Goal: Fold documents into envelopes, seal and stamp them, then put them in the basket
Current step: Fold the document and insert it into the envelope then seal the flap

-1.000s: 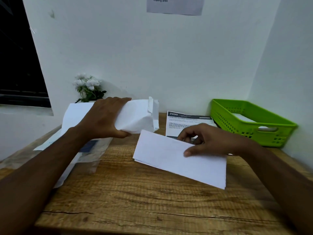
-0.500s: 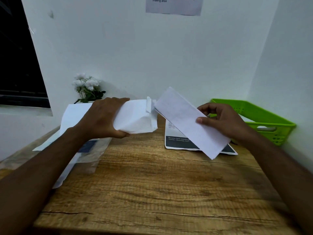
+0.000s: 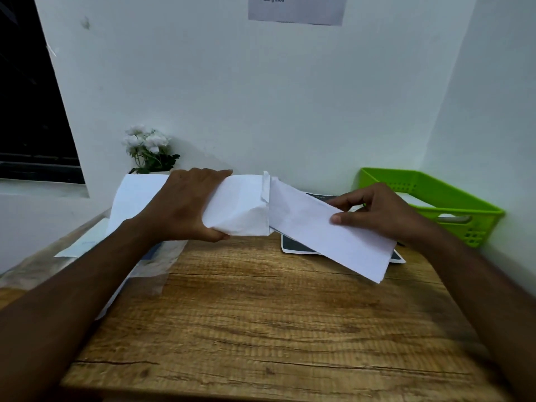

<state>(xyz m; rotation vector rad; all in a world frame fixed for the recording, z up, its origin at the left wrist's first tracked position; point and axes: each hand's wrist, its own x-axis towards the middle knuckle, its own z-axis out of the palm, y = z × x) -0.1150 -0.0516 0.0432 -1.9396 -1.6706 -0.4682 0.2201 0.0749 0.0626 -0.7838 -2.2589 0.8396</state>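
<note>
Above the wooden surface [image 3: 261, 329], my left grip [image 3: 188, 204] curls round a white paper envelope [image 3: 243, 207], mouth and flap facing right; my right grip [image 3: 385, 216] pinches a folded white paper document [image 3: 313, 227], thumb on top, sheet tilted down to the right; its left end meets the envelope mouth, how far in I cannot tell; green perforated plastic basket [image 3: 475, 227] at far right by the wall, white paper inside; black-and-white printed sheet [image 3: 293, 248] lies flat under the document; white flowers [image 3: 148, 146] behind my left grip.
</note>
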